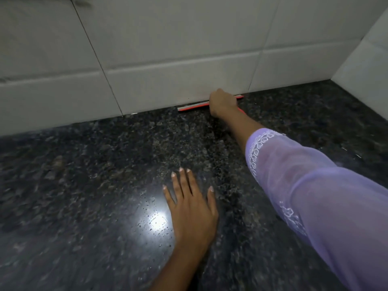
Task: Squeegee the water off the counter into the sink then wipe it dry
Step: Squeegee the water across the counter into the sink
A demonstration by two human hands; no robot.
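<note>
squeegee (194,106) on counter (84,175), against wall (168,49)

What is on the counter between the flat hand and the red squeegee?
Head view: only bare dark granite counter, with water droplets, lies between the left hand and the squeegee.

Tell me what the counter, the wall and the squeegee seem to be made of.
Counter: probably polished granite or similar stone, dark and speckled, with a bright mirror-like glare. Wall: likely glazed ceramic tiles, pale and smooth, with thin grout lines. Squeegee: apparently orange-red plastic; its blade material cannot be told.
</note>
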